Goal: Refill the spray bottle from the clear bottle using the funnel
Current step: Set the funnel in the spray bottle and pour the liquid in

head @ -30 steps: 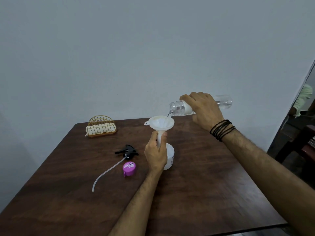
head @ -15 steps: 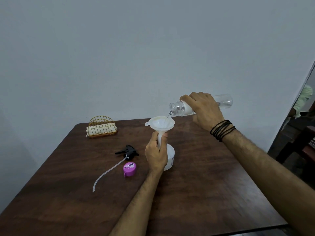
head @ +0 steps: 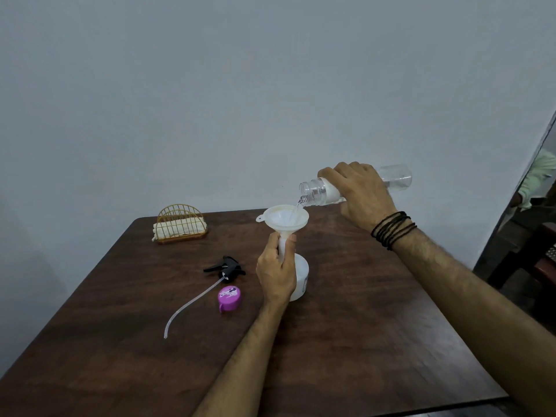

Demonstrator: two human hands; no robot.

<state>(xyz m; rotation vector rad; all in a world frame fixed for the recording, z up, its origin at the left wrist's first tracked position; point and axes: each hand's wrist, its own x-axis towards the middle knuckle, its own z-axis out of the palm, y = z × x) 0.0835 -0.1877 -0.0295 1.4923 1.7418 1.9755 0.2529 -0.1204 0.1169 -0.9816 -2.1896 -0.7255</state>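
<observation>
A white spray bottle (head: 301, 276) stands uncapped on the dark wooden table (head: 346, 341), mostly hidden behind my left hand (head: 278, 270). A white funnel (head: 285, 219) sits in its neck, and my left hand grips the funnel's stem. My right hand (head: 359, 195) holds the clear bottle (head: 314, 192) tipped almost level, mouth over the funnel's right rim. A thin stream of clear liquid runs from the mouth into the funnel. The black spray head (head: 227, 267) with its long dip tube lies on the table to the left.
A purple cap (head: 229, 297) lies beside the spray head. A gold wire holder (head: 180, 225) with folded white cloth stands at the table's back left corner. A plain wall rises behind. At the right edge are a doorway and part of another person (head: 538, 179).
The clear bottle stays tipped and keeps pouring into the funnel. Both hands hold nearly the same position.
</observation>
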